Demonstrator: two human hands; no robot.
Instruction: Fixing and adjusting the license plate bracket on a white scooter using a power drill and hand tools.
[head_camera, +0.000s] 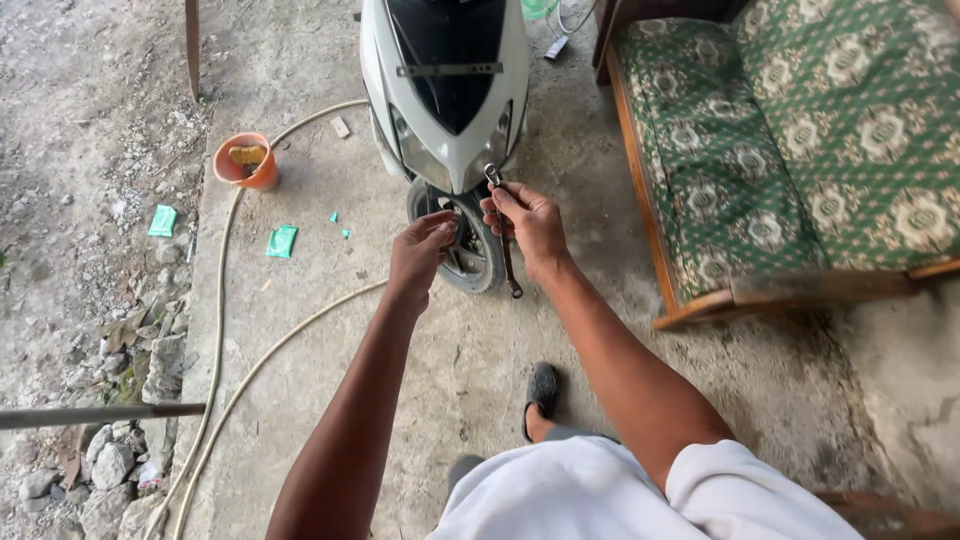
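Before the front wheel (472, 250) of a white scooter (445, 90), the right hand (530, 222) grips a long dark wrench (503, 240) held nearly upright, while the left hand (422, 252) curls loosely against the tyre, with a pale hose (250, 375) and an orange pot (246, 162) lying on the concrete to the left.

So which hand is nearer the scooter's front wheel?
Left. The left hand reaches right up to the front wheel, seemingly touching the tyre. The right hand is just beside and above it, holding a wrench.
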